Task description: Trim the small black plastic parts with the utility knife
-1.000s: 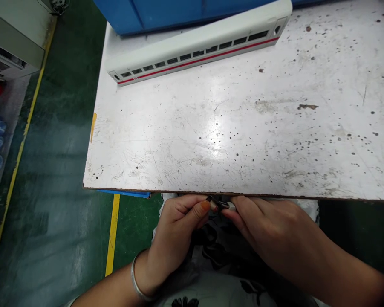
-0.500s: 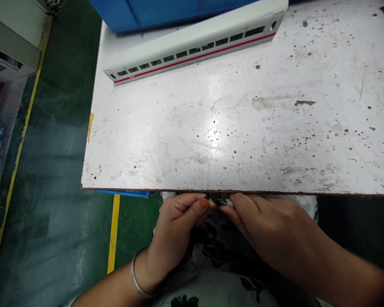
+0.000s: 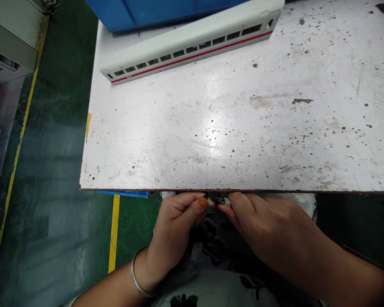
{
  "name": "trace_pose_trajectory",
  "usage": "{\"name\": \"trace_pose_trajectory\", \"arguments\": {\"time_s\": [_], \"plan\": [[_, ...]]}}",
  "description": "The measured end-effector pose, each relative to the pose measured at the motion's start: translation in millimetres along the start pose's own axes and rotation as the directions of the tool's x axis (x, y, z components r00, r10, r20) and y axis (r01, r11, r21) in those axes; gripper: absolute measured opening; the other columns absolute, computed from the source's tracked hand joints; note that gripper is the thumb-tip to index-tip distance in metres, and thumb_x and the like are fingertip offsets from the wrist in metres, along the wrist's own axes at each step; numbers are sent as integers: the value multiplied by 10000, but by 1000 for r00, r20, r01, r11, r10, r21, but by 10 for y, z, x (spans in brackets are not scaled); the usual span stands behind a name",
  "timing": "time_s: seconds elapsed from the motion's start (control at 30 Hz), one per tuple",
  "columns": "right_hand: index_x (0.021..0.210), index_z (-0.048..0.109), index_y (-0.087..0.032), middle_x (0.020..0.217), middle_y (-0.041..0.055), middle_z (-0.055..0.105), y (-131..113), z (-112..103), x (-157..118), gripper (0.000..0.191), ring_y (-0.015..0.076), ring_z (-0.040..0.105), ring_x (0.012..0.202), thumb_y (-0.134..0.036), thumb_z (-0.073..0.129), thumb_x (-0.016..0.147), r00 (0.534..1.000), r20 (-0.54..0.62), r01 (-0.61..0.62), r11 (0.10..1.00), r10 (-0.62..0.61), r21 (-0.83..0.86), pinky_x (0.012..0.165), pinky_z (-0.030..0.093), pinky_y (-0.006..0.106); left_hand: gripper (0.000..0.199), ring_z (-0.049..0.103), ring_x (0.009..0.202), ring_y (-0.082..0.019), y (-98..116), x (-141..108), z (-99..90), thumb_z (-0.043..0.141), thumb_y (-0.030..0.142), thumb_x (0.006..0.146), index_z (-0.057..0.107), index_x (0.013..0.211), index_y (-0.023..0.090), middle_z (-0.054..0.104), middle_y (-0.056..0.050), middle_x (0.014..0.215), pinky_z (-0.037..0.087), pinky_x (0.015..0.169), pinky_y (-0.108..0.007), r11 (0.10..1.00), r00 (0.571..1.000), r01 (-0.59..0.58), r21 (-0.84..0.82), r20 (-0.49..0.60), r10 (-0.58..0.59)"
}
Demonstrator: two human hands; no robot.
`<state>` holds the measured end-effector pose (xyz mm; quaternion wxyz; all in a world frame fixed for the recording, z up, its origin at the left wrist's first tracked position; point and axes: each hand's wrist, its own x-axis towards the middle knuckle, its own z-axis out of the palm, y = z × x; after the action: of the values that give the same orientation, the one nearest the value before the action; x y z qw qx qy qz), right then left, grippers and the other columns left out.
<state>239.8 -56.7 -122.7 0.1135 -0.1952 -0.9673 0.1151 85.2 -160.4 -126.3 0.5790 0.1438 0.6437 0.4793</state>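
Note:
Just below the table's front edge, my left hand (image 3: 174, 232) pinches one end of a small dark piece (image 3: 215, 198) between thumb and fingers. Its thumb is orange at the tip, and a silver bangle circles the wrist. My right hand (image 3: 268, 224) is closed at the other side of the piece, its fingers around a small pale bit (image 3: 227, 203). The exact kind of these small parts cannot be made out, since fingers and the table edge partly cover them. Both hands are in front of my lap, nearly touching each other.
A white model train carriage (image 3: 185, 47) with a red stripe lies across the back of the scratched white table (image 3: 166, 128). Behind it stands a blue bin (image 3: 160, 13). Green floor (image 3: 60, 128) with yellow lines runs along the left.
The view has shifted slightly, so the table and carriage sit a little further left. Both hands keep almost the same grip on the small parts.

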Motion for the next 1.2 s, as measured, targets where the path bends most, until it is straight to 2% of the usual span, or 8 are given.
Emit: {"name": "trace_pose_trajectory", "arguments": {"time_s": [0.33,0.73,1.03,1.2], "plan": [[712,428,-224,517,-30,464,60,1,14,322,155,476,378,-299,380,1022,1000,-8,22,993,-21,114,399,250,301,222,331,538,-57,2,7,9,664,344,870,746,790,155,426,29,567,254,497,-183,1000,1000,-7,-19,-3,7],[701,420,-233,512,-19,466,1,0,-2,328,165,465,367,-314,395,1017,1000,4,-10,1000,10,22,402,233,316,205,308,528,-55,0,11,3,655,323,879,764,810,163,428,29,552,238,485,-187,1000,1000,-15,-24,9,16],[704,426,-222,518,-39,451,64,1,23,328,138,465,386,-293,393,1023,999,-20,28,993,-26,111,415,252,301,217,341,542,-60,19,6,11,663,331,867,752,783,152,453,19,572,264,501,-189,1000,1000,3,-27,-6,-4],[695,428,-225,510,-32,452,53,-12,24,336,146,462,381,-302,397,1020,1000,7,26,997,-26,77,414,252,309,214,319,535,-60,21,2,6,656,322,877,757,780,160,450,21,560,246,489,-191,1000,1000,-4,-6,-5,4]]}}
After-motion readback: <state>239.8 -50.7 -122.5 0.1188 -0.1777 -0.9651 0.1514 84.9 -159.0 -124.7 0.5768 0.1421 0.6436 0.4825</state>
